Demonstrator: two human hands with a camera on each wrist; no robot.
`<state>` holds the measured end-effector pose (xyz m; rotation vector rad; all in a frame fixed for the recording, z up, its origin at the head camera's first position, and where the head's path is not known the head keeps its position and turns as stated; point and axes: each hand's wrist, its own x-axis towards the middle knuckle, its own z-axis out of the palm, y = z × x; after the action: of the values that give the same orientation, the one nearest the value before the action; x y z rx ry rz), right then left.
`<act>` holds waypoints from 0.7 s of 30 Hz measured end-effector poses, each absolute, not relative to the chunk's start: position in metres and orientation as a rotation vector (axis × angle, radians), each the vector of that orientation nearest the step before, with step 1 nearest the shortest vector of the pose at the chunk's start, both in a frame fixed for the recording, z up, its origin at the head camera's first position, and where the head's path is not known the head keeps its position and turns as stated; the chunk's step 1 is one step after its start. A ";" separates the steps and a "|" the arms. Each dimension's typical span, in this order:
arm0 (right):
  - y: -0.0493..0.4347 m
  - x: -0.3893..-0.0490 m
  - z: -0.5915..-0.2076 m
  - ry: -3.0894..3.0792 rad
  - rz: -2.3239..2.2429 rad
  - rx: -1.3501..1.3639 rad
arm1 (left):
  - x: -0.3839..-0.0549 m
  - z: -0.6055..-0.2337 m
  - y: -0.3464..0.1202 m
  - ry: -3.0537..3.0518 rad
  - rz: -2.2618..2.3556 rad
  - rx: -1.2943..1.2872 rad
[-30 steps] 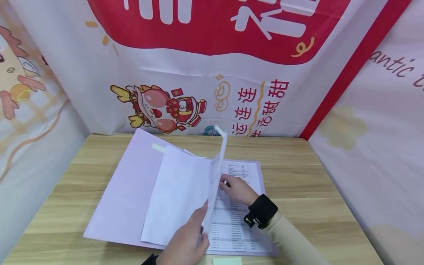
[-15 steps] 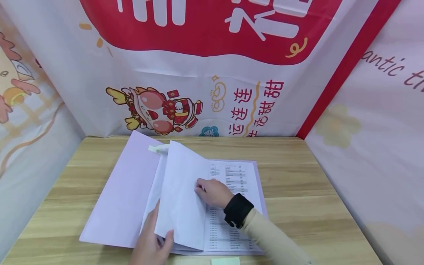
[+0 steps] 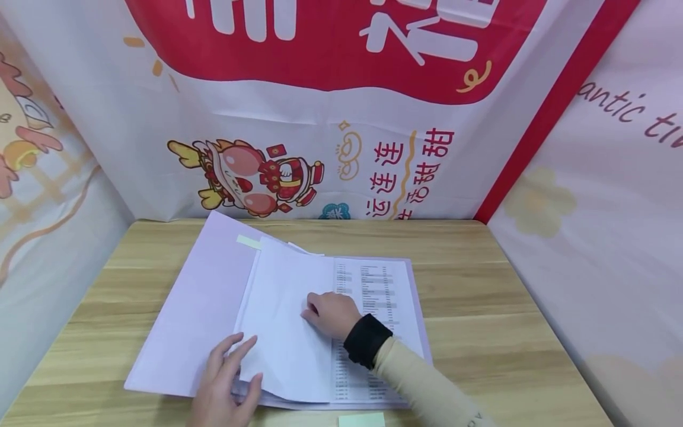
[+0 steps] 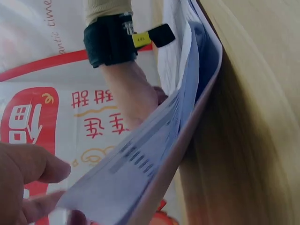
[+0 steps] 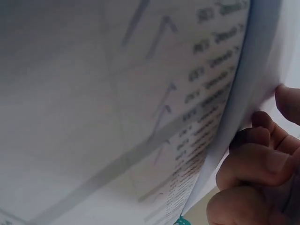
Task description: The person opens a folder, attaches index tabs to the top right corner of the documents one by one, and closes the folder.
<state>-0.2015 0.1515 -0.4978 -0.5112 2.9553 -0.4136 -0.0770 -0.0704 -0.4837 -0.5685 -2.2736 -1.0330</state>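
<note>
A lilac folder (image 3: 181,332) lies spread on the wooden table, with stapled or bound white sheets inside. Its turned page (image 3: 288,338) shows a blank back on the left, while a printed list (image 3: 376,290) faces up on the right. My left hand (image 3: 221,379) is at the turned page's lower left corner, fingers spread and loosely bent. In the left wrist view, the page's corner (image 4: 108,187) lies right by the fingertips. My right hand (image 3: 333,314), fingers curled, rests on the turned page near the fold. The right wrist view shows its knuckles (image 5: 248,168) against the paper.
A pale green sticky note (image 3: 361,420) lies at the table's front edge. A light green tab (image 3: 248,241) sits at the top of the folder's left cover. Printed cloth (image 3: 267,101) hangs behind, with more cloth along both sides.
The page that stood upright has been turned over to the left. My left hand followed it leftward and loosened its fingers; my right hand moved left onto the page near the fold.
</note>
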 end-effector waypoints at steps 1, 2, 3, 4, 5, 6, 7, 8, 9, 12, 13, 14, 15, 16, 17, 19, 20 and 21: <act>0.150 -0.201 -0.498 2.969 -0.393 -0.512 | -0.079 -0.484 -0.072 -2.246 -0.976 -0.609; 0.148 -0.201 -0.497 2.982 -0.373 -0.514 | -0.081 -0.484 -0.074 -2.224 -0.936 -0.656; 0.147 -0.200 -0.497 2.994 -0.354 -0.516 | -0.084 -0.484 -0.076 -2.204 -0.911 -0.716; 0.145 -0.200 -0.497 3.005 -0.331 -0.519 | -0.085 -0.485 -0.078 -2.200 -0.888 -0.766; 0.143 -0.200 -0.497 3.015 -0.312 -0.522 | -0.086 -0.485 -0.080 -2.209 -0.870 -0.805; 0.142 -0.200 -0.497 3.025 -0.289 -0.527 | -0.087 -0.485 -0.081 -2.229 -0.843 -0.839; 0.141 -0.200 -0.497 3.033 -0.271 -0.531 | -0.087 -0.486 -0.083 -2.268 -0.809 -0.860; 0.140 -0.200 -0.497 3.038 -0.260 -0.532 | -0.087 -0.487 -0.085 -2.319 -0.777 -0.870; 0.139 -0.200 -0.497 3.041 -0.253 -0.531 | -0.087 -0.489 -0.086 -2.373 -0.734 -0.871; 0.138 -0.200 -0.497 3.048 -0.246 -0.523 | -0.085 -0.491 -0.089 -2.524 -0.629 -0.850; 0.138 -0.200 -0.498 3.048 -0.249 -0.520 | -0.085 -0.491 -0.089 -2.567 -0.613 -0.841; 0.138 -0.200 -0.498 3.049 -0.250 -0.517 | -0.084 -0.492 -0.089 -2.598 -0.613 -0.833; 0.138 -0.200 -0.499 3.051 -0.250 -0.517 | -0.084 -0.492 -0.089 -2.618 -0.619 -0.825; 0.139 -0.200 -0.499 3.055 -0.250 -0.517 | -0.083 -0.493 -0.089 -2.633 -0.628 -0.821; 0.139 -0.200 -0.501 3.056 -0.244 -0.521 | -0.083 -0.494 -0.089 -2.635 -0.634 -0.823; 0.139 -0.200 -0.503 3.056 -0.225 -0.525 | -0.083 -0.496 -0.089 -2.621 -0.645 -0.836; 0.139 -0.200 -0.504 3.058 -0.215 -0.527 | -0.083 -0.496 -0.090 -2.610 -0.647 -0.844; 0.139 -0.201 -0.504 3.059 -0.206 -0.529 | -0.084 -0.496 -0.090 -2.602 -0.650 -0.852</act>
<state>-0.2007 0.1390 -0.5041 -0.5289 3.0591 -0.2058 -0.0837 -0.0899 -0.4962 -0.8517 -2.6018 -0.6504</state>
